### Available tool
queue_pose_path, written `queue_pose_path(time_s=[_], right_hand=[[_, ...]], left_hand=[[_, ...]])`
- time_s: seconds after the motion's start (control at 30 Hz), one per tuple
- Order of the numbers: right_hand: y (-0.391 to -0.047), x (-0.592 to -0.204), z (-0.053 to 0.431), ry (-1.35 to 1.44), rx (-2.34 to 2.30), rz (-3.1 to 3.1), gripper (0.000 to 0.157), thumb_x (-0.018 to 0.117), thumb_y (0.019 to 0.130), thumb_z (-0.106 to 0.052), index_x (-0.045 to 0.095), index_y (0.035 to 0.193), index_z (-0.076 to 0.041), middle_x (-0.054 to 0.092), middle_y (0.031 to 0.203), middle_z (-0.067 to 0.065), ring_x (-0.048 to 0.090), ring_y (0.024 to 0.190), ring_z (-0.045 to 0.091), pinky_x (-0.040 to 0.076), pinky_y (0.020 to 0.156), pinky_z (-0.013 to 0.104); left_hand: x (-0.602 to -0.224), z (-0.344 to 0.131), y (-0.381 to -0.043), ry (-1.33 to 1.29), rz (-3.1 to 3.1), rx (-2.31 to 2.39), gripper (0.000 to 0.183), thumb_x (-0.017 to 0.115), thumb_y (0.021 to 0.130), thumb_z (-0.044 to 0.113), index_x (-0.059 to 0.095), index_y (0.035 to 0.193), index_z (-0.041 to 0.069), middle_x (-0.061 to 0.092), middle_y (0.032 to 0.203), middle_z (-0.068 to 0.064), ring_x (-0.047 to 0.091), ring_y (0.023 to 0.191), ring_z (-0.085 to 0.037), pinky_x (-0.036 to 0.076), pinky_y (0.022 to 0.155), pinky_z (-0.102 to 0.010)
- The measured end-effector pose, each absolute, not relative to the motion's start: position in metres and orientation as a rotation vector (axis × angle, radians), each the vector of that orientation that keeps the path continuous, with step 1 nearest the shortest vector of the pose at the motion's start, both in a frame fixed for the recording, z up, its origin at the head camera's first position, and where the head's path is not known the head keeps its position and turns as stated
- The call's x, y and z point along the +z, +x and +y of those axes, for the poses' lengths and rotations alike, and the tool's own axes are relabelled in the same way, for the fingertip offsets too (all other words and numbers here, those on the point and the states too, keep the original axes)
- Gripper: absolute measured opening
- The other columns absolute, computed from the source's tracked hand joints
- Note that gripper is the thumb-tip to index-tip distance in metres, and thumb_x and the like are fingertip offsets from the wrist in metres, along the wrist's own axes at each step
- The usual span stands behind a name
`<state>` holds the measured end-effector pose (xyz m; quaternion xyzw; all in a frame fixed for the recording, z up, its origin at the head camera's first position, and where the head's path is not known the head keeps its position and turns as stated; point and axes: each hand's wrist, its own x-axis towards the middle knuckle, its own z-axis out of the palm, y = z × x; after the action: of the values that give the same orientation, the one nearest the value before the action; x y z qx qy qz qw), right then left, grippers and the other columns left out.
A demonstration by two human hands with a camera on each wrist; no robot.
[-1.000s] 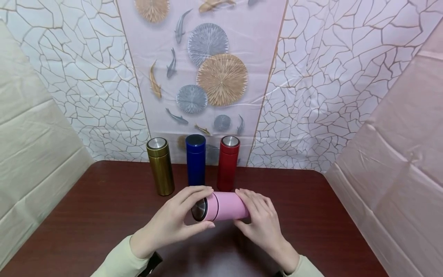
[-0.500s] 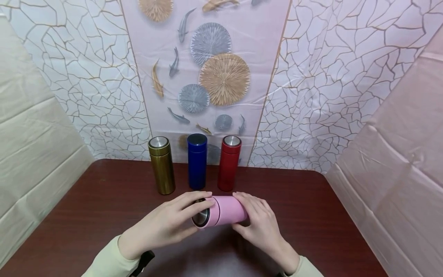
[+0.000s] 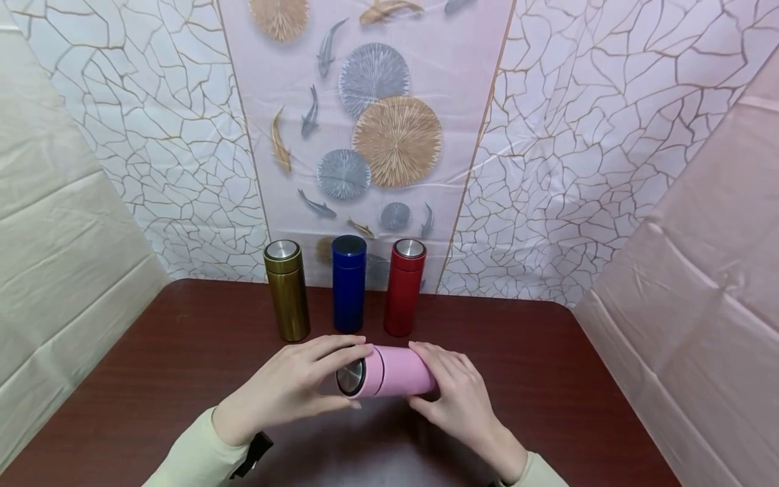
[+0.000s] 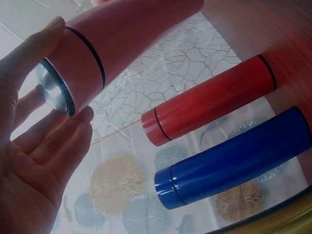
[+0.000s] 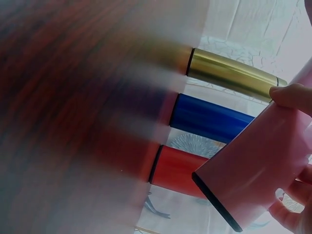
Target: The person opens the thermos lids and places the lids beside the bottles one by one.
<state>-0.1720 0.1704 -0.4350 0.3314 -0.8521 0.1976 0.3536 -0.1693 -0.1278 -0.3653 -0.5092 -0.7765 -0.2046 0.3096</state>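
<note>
A pink thermos (image 3: 404, 371) lies sideways in the air over the table, its silver-topped lid (image 3: 351, 377) facing left. Around the lid end, my left hand (image 3: 292, 382) grips with the thumb below and fingers above. My right hand (image 3: 459, 389) holds the body near the base end, thumb on the near side. In the left wrist view, the left thumb and fingertips (image 4: 84, 117) meet opposite sides of the lid rim. The right wrist view shows the black-edged base of the thermos (image 5: 248, 170) pointing away from the right hand (image 5: 297, 195).
Behind the hands stand three upright thermoses in a row: gold (image 3: 289, 297), blue (image 3: 349, 291) and red (image 3: 404, 294). They are on a dark red-brown table (image 3: 523, 379). A patterned cloth backdrop (image 3: 395, 203) rises at the table's back edge, with pale cloth walls at both sides.
The pink thermos has come slightly lower and nearer. My left fingers have shifted about the lid; the thumb, hidden half a second ago, shows again below it. My right hand keeps its hold.
</note>
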Motion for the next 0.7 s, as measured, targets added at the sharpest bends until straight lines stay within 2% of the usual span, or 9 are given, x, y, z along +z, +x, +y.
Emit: queue_pose_path(time_s=[0.1, 0.2, 0.37, 0.57, 0.7], right_hand=[[-0.1721, -0.4356, 0.1706, 0.851, 0.495, -2.218, 0.083, 0.091, 0.063, -0.027, 0.060, 0.139, -0.012, 0.065, 0.132, 0.006, 0.065, 0.114, 0.027, 0.050, 0.092, 0.044], [-0.1716, -0.4357, 0.1700, 0.847, 0.483, -2.225, 0.083, 0.092, 0.064, -0.029, 0.060, 0.139, -0.012, 0.065, 0.131, 0.006, 0.065, 0.114, 0.027, 0.050, 0.091, 0.044], [-0.1730, -0.4341, 0.1674, 0.862, 0.457, -2.191, 0.083, 0.091, 0.064, -0.030, 0.060, 0.139, -0.012, 0.066, 0.130, 0.007, 0.065, 0.112, 0.026, 0.050, 0.089, 0.045], [-0.1759, -0.4328, 0.1657, 0.866, 0.411, -2.144, 0.082, 0.090, 0.063, -0.029, 0.062, 0.137, -0.010, 0.066, 0.128, 0.007, 0.065, 0.111, 0.025, 0.050, 0.085, 0.044], [-0.1767, -0.4343, 0.1659, 0.872, 0.399, -2.132, 0.083, 0.091, 0.062, -0.029, 0.062, 0.138, -0.011, 0.067, 0.126, 0.008, 0.066, 0.109, 0.025, 0.049, 0.083, 0.044]], left_hand=[[-0.3679, -0.1273, -0.1736, -1.294, -2.052, -0.548, 0.075, 0.087, 0.073, 0.053, 0.064, 0.134, 0.015, 0.065, 0.128, -0.001, 0.066, 0.110, -0.014, 0.056, 0.087, -0.032], [-0.3706, -0.1259, -0.1765, -1.213, -2.052, -0.551, 0.077, 0.084, 0.072, 0.062, 0.066, 0.130, 0.014, 0.068, 0.114, 0.002, 0.067, 0.097, -0.011, 0.057, 0.079, -0.031], [-0.3739, -0.1226, -0.1785, -1.051, -2.083, -0.613, 0.068, 0.080, 0.072, 0.068, 0.068, 0.113, 0.015, 0.066, 0.090, 0.006, 0.061, 0.077, -0.008, 0.053, 0.065, -0.028], [-0.3757, -0.1196, -0.1771, -0.824, -2.251, -0.641, 0.051, 0.075, 0.076, 0.068, 0.061, 0.087, 0.020, 0.047, 0.066, 0.013, 0.045, 0.058, -0.001, 0.040, 0.050, -0.021], [-0.3755, -0.1187, -0.1764, -0.714, -2.369, -0.606, 0.047, 0.076, 0.076, 0.065, 0.058, 0.080, 0.022, 0.040, 0.061, 0.016, 0.040, 0.053, 0.000, 0.035, 0.048, -0.022]])
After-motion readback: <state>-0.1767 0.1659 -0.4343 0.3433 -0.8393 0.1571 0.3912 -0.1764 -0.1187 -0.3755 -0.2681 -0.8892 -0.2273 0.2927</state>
